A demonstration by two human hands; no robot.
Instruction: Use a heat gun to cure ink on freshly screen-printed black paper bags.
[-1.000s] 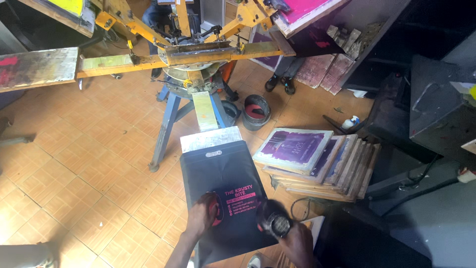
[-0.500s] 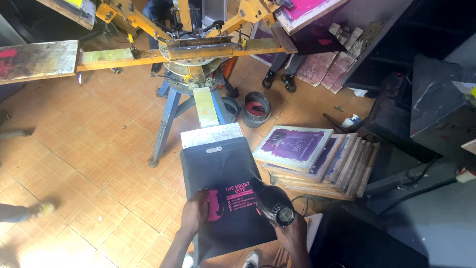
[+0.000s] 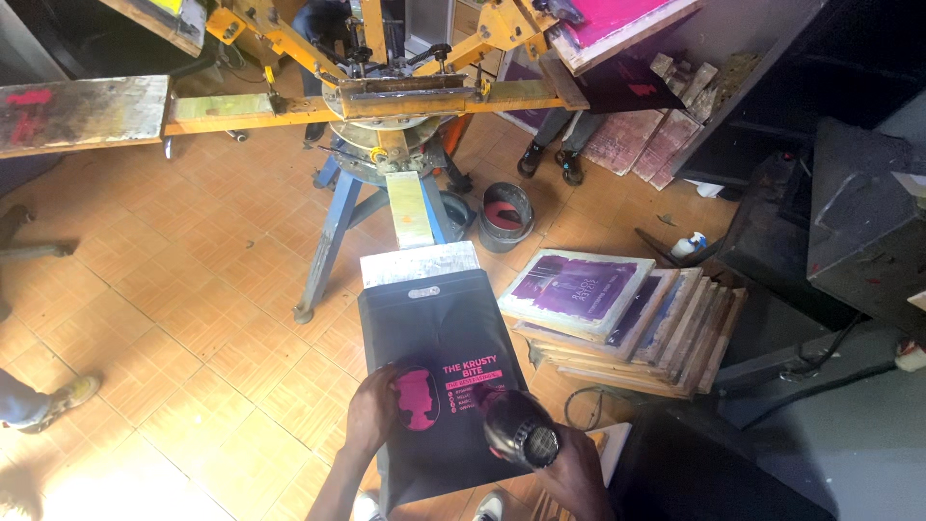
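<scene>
head view: the black bag (image 3: 439, 367) lies flat on the press platen (image 3: 418, 262), long axis running away from the person. the left hand (image 3: 371, 410) presses open on the bag's near left edge; the right hand (image 3: 569, 463), at its near right corner, grips a heat gun (image 3: 519, 431) aimed at the pink print (image 3: 417, 398). the bag's near end is cut off.

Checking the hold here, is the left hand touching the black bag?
Touching. The head view shows the left hand lying flat on the black bag, fingers overlapping its lower left edge beside the pink print.
</scene>
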